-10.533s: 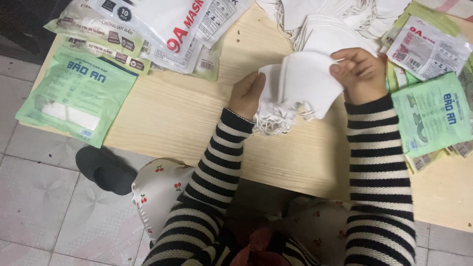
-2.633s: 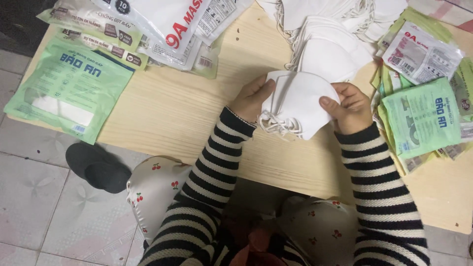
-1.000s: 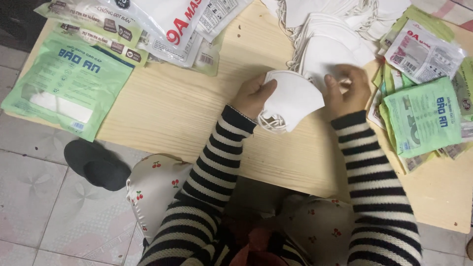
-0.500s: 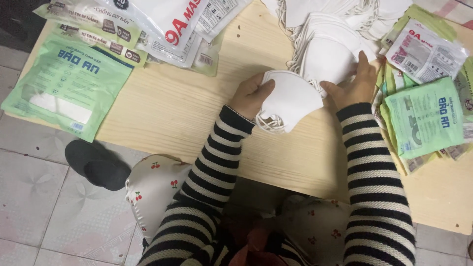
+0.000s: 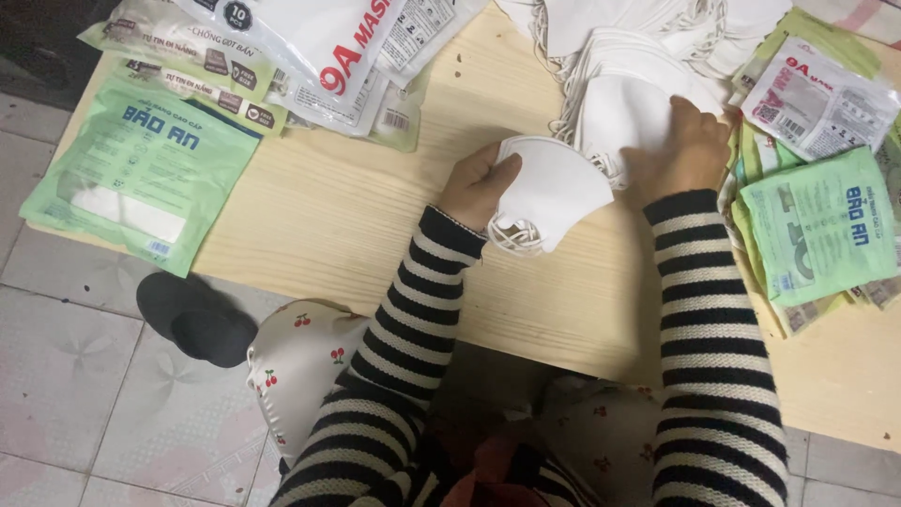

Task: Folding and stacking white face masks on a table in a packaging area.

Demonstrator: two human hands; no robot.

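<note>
My left hand (image 5: 477,181) grips a folded stack of white face masks (image 5: 549,191) with their ear loops hanging at the lower edge, just above the pale wooden table (image 5: 338,211). My right hand (image 5: 683,148) rests palm down on the pile of loose white masks (image 5: 619,70) at the back of the table, its fingers on the top mask. Whether those fingers pinch that mask I cannot tell. Both arms wear black and white striped sleeves.
Green packets (image 5: 821,230) lie stacked at the right. One large green packet (image 5: 141,174) overhangs the left edge, with clear printed bags (image 5: 310,47) behind it. A black slipper (image 5: 197,319) lies on the tiled floor by my knee.
My right hand let go of the held stack and moved up and right onto the loose pile. My left hand kept the stack in place.
</note>
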